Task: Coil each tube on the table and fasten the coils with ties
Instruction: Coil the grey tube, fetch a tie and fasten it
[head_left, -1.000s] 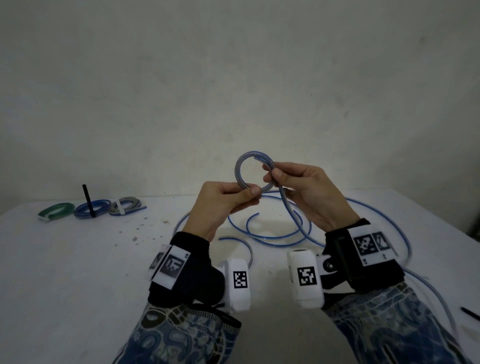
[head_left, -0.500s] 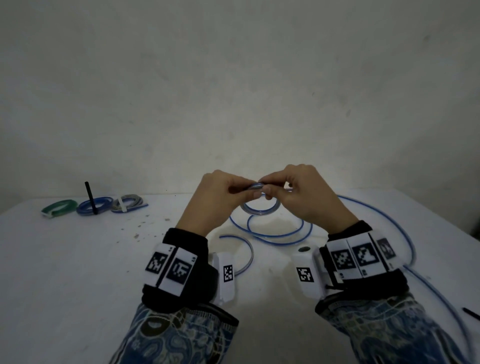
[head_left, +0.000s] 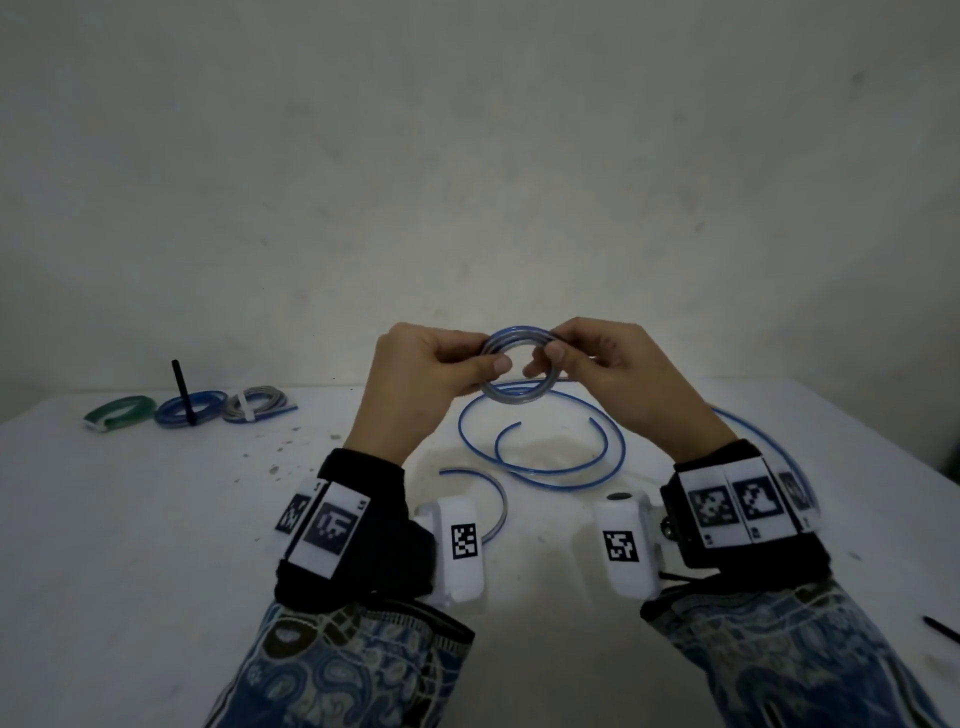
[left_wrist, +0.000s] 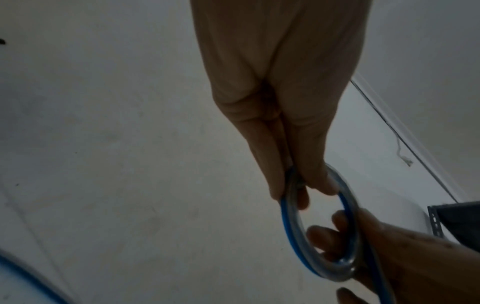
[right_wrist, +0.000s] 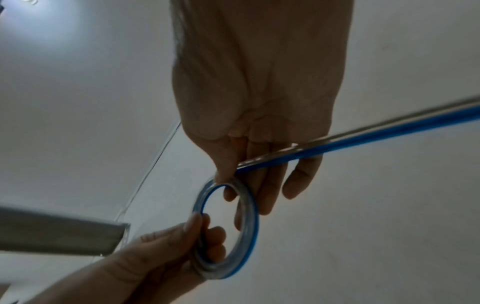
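Observation:
Both hands hold a small coil (head_left: 511, 397) of clear tube with a blue stripe, raised above the white table (head_left: 130, 545). My left hand (head_left: 457, 366) pinches the coil's left side (left_wrist: 288, 207) between thumb and fingers. On the right side, my right hand (head_left: 556, 358) pinches the coil (right_wrist: 246, 209), and the loose tail of the tube (right_wrist: 376, 142) runs across its fingers. The uncoiled length (head_left: 540, 467) lies in wide loops on the table below and trails off to the right (head_left: 769, 441).
Three finished coils lie at the table's far left: a green one (head_left: 120, 410), a blue one (head_left: 192, 408) with a black tie (head_left: 182, 389) standing up, and a grey one (head_left: 257, 402). Another black tie (head_left: 941, 629) lies at the right edge. Small debris dots the table.
The coil was upright a second ago, then dipped low between both hands. Now it is raised again and holds more turns. The hands have drawn closer to the coil's two sides.

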